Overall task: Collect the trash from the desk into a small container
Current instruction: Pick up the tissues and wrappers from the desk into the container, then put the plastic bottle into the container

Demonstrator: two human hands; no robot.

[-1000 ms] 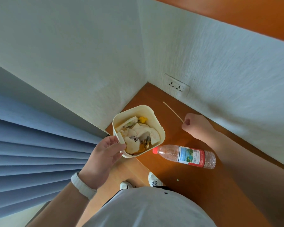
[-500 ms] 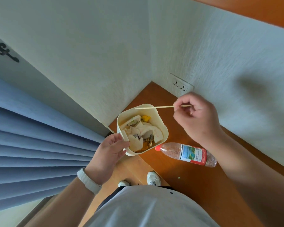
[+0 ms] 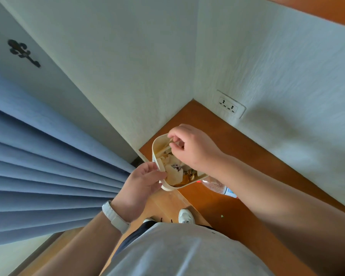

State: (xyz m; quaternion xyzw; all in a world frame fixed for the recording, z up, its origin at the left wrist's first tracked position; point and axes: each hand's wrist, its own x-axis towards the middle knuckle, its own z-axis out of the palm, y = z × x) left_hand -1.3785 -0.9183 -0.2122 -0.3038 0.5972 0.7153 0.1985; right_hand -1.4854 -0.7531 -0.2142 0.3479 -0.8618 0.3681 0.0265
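The left hand [image 3: 141, 181] is gripping the rim of the cream container [image 3: 157, 145] of trash above the worktop [image 3: 217, 204] edge, while the right hand [image 3: 189, 146] is pinching a thin wooden stick [image 3: 164, 148] inside it.

Cream trash container [image 3: 157, 145] w/ rounded corners is hanging tilted at desk [image 3: 217, 206] corner, crammed w/ paper scraps [image 3: 173, 173]; thin wooden stick [image 3: 164, 148] is leaning inside its far end.

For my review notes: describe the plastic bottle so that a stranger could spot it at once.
Start at the wall socket above the orange desk. Below it, the bottle lies on its side, largely hidden under the right forearm. It is the only clear thing there, with a red cap beside the cream container.
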